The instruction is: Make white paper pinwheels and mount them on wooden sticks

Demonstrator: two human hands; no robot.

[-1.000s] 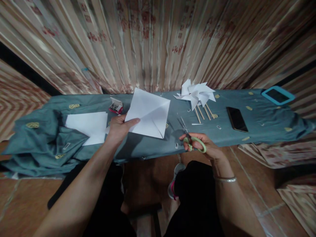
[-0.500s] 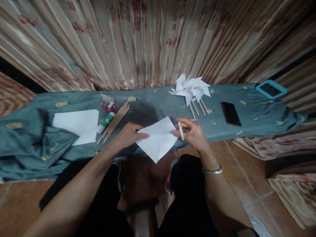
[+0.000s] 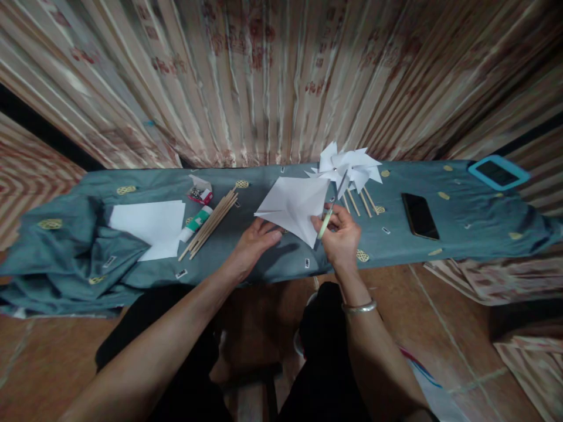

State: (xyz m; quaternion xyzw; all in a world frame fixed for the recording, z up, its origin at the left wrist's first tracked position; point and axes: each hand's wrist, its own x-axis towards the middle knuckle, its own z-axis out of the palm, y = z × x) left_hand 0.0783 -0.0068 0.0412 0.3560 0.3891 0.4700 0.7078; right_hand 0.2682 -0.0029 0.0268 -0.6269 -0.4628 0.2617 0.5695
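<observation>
A white square of paper (image 3: pixel 292 205) with a cut running in from its left corner is held up over the cloth. My right hand (image 3: pixel 342 234) pinches its right edge and also holds a pair of scissors (image 3: pixel 325 223) with light green handles, blades pointing up and away. My left hand (image 3: pixel 259 240) is just below the paper's lower left edge, its fingers stretched out and loose; whether they touch the paper I cannot tell. Behind the paper lie white paper pinwheels (image 3: pixel 349 167) on wooden sticks, partly overlapping each other.
On the grey-green cloth (image 3: pixel 281 272), left of my hands, lie several wooden sticks (image 3: pixel 209 225), a green-and-white glue stick (image 3: pixel 196 223), a small red-and-clear box of pins (image 3: pixel 200 190) and white sheets (image 3: pixel 160 225). To the right are a phone (image 3: pixel 420 215) and a blue-framed tablet (image 3: pixel 499 172).
The paper has turned and moved up, its cut corner swinging from the front to the left. My left hand has let go of its edge. My right hand keeps the paper and scissors.
</observation>
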